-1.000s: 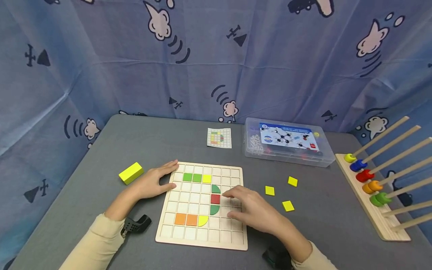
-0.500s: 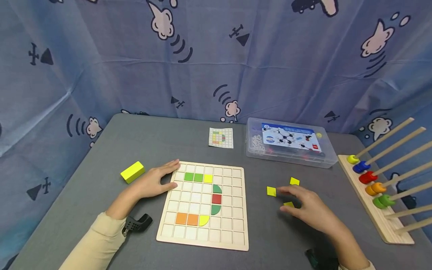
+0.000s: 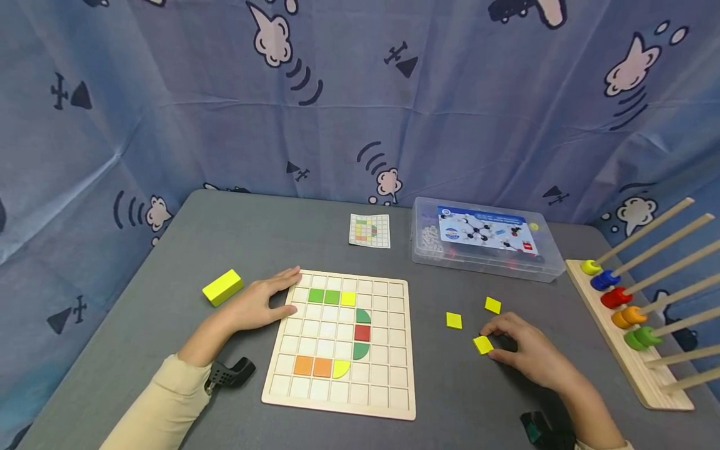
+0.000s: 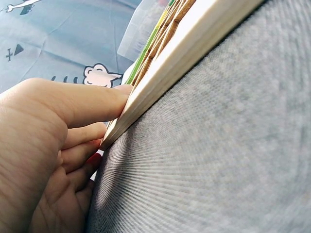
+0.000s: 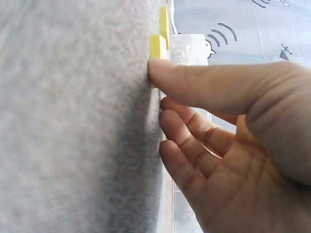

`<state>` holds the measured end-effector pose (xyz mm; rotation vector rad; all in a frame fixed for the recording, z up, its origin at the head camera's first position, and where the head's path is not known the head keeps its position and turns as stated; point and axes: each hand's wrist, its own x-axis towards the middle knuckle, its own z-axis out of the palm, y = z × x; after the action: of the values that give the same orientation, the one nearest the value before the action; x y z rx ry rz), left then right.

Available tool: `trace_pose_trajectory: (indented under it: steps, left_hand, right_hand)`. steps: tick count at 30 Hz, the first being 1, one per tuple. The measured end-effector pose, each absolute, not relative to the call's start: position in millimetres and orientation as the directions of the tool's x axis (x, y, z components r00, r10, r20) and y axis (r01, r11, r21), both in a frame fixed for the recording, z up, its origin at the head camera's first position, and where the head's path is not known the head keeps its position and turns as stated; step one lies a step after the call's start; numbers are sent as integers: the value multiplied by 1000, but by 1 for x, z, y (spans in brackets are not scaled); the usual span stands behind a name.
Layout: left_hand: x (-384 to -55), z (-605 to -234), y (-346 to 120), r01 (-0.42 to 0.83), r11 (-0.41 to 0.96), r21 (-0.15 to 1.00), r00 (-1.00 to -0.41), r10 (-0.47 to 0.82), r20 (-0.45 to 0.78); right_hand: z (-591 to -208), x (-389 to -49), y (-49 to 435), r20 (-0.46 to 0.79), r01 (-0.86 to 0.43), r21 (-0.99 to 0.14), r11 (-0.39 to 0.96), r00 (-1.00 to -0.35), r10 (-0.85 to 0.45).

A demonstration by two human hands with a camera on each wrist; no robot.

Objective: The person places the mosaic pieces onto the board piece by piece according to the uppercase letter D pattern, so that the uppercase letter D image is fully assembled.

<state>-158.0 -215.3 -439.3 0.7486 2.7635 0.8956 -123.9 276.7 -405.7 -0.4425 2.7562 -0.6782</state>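
My left hand (image 3: 261, 304) rests along the left edge of a square wooden grid board (image 3: 379, 400), thumb and fingers spread. In the left wrist view its thumb (image 4: 92, 103) touches the board's rim (image 4: 160, 73). Over on the right, my right hand (image 3: 523, 350) pinches a yellow square tile (image 3: 482, 344) lying on the table, thumb and forefinger at its right side. The right wrist view has the thumb (image 5: 194, 85) against this tile (image 5: 155, 47). Two more yellow tiles, a left one (image 3: 454, 320) and a far one (image 3: 492, 305), lie nearby. Green, yellow, red and orange pieces sit in the board's cells.
Behind the board lies a small pattern card (image 3: 369, 231). A clear plastic box (image 3: 486, 240) stands at the back right. At the right edge is a wooden peg stand (image 3: 630, 350) with coloured beads. A yellow block (image 3: 222, 287) lies left of the board.
My right hand has moved from over the board rightward to the loose yellow tiles, and its fingers have closed on the nearest one. The left hand stays at the board's edge.
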Motion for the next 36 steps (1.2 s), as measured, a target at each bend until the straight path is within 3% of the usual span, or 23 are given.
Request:
trace_pose_trajectory:
  steps: [7,15,26,36]
  left_hand:
    - [-157,-440,-216,407,704,582,-871,492,13]
    - [-159,-440,-213,436,698,568,-860,509,35]
    - [-159,-440,-214,426,701,572,-865,501,31]
    - [-156,-437,-215,418,698,581,-868,495,29]
  right_hand:
    - [-405,-122,273,-147,-238,-457,857,-930,-337]
    - [-387,-117,253,-226,-176,-461,870,-924,-307]
    - [-376,-108,185,-20,-430,-514,742,-859,-512]
    - [-377,-110,99,40,-542,-517,662,-788,-614]
